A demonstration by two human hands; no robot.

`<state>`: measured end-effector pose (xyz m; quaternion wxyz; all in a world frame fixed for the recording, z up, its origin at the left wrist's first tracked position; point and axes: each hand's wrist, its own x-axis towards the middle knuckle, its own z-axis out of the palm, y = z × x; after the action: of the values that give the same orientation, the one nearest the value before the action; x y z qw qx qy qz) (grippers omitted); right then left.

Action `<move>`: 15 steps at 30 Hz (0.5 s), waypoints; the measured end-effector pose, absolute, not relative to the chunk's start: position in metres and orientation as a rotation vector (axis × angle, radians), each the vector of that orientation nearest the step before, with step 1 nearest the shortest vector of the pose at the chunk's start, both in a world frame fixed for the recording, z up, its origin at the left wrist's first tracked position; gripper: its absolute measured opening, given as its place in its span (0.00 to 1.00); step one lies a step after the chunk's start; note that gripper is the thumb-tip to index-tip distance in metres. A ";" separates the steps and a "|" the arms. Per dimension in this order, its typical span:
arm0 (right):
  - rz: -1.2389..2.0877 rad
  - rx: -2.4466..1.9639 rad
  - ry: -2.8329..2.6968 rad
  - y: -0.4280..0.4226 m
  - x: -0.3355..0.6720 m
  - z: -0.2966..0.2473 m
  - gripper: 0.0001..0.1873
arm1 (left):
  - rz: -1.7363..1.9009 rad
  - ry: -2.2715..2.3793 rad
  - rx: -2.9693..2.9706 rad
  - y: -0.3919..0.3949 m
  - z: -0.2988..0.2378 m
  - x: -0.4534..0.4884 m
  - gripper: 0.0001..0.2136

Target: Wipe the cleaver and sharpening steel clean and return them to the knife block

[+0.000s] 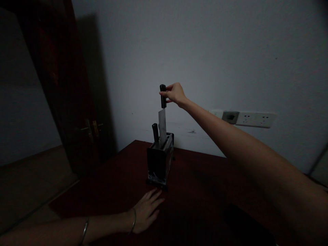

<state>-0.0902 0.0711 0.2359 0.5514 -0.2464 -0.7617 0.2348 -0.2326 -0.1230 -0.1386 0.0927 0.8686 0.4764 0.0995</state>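
Note:
My right hand (175, 93) pinches the black handle of a broad-bladed kitchen knife (162, 124) and holds it upright. The lower end of its blade is inside a slot of the knife block (156, 164), a dark box with a metallic top. A second black-handled knife (155, 132) stands in the block to the left of the blade. Behind the blade, part of another dark handle shows, mostly hidden. My left hand (148, 210) lies flat on the table with its fingers spread, the fingertips close to the block's near foot. Whether they touch it I cannot tell.
The dark red table (194, 194) stands against a pale wall (210, 51) with socket plates (255, 119) at the right. A dark object (248, 225) lies at the table's front right. On the left is a dark wooden door (64, 85) with a metal handle.

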 end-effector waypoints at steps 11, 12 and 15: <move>0.589 -0.610 -1.789 0.071 -0.091 0.223 0.09 | 0.336 1.394 2.591 -0.125 -0.136 -0.233 0.22; 0.588 -0.614 -1.791 0.072 -0.091 0.221 0.09 | 0.330 1.398 2.590 -0.125 -0.136 -0.233 0.22; 0.570 -0.632 -1.800 0.073 -0.091 0.213 0.12 | 0.298 1.408 2.585 -0.125 -0.135 -0.232 0.22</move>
<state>-0.0907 0.0732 0.2132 0.5442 -0.2662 -0.7584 0.2404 -0.2317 -0.1249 -0.1352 0.0911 0.8701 0.4739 0.1004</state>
